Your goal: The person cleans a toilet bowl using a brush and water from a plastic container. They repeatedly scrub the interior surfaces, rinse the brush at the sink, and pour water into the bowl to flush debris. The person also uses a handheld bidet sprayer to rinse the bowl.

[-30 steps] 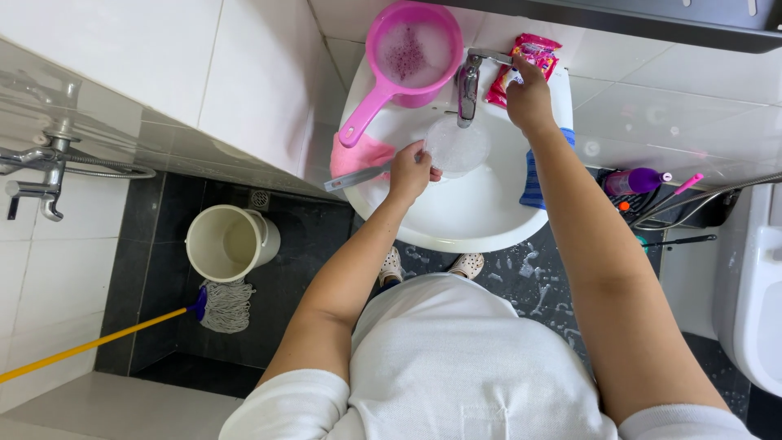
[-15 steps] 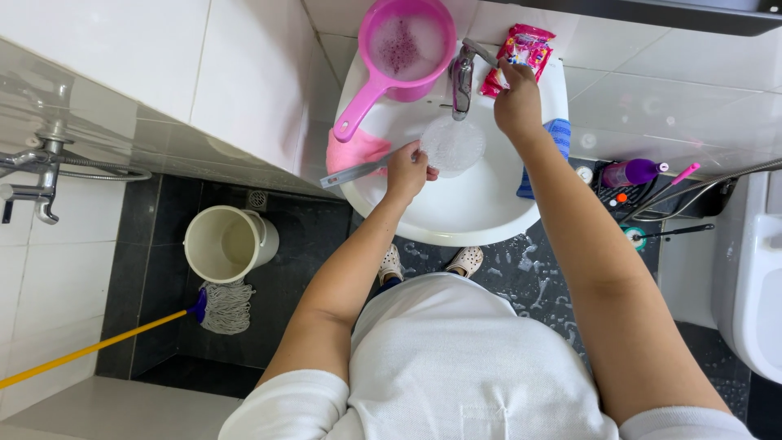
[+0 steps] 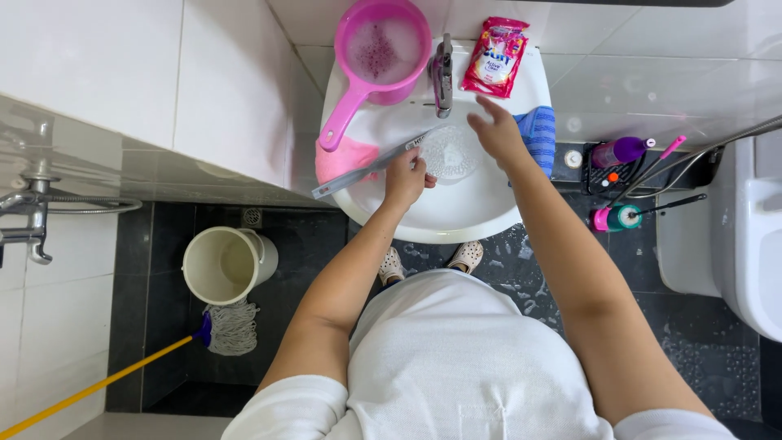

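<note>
My left hand [image 3: 406,175] grips a metal ruler [image 3: 358,169] that slants across the left side of a white washbasin [image 3: 481,216]. Water runs from the metal tap [image 3: 443,72] into the bowl, just under the ruler's far end. My right hand [image 3: 497,134] hovers open over the right side of the bowl, fingers spread, holding nothing, next to a blue cloth [image 3: 539,134] on the rim. A pink cloth [image 3: 342,159] lies on the rim under the ruler.
A pink scoop with soapy water [image 3: 381,50] and a red sachet [image 3: 495,57] sit on the basin's back ledge. On the dark floor stand a cream bucket [image 3: 226,262], a mop [image 3: 147,358], and brushes and bottles [image 3: 627,183]. A white toilet [image 3: 749,236] is at the right.
My right hand has come away from the tap and sachet and dropped over the bowl, open. My left hand still holds the ruler in the running water.
</note>
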